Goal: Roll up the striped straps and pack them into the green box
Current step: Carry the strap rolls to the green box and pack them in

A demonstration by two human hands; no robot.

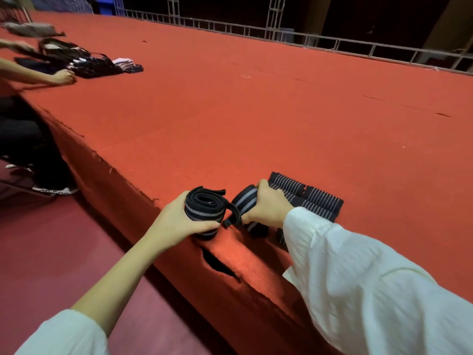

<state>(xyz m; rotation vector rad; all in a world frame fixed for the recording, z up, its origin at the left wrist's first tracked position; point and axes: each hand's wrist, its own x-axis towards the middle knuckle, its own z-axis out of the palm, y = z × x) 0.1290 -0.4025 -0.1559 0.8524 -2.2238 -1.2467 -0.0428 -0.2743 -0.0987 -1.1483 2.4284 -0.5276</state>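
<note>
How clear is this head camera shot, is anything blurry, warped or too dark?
Head view, near: the left hand holding the rolled strap and the right hand gripping a striped strap are sharp. Head view, far left: another person's hand and the dark pile are motion-blurred. Head view, top: the railing slants and curves slightly from wide-angle distortion, and beyond it is dark.

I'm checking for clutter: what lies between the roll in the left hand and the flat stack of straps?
In the head view, the right hand, gripping a second striped strap, sits between the roll and the stack.
</note>
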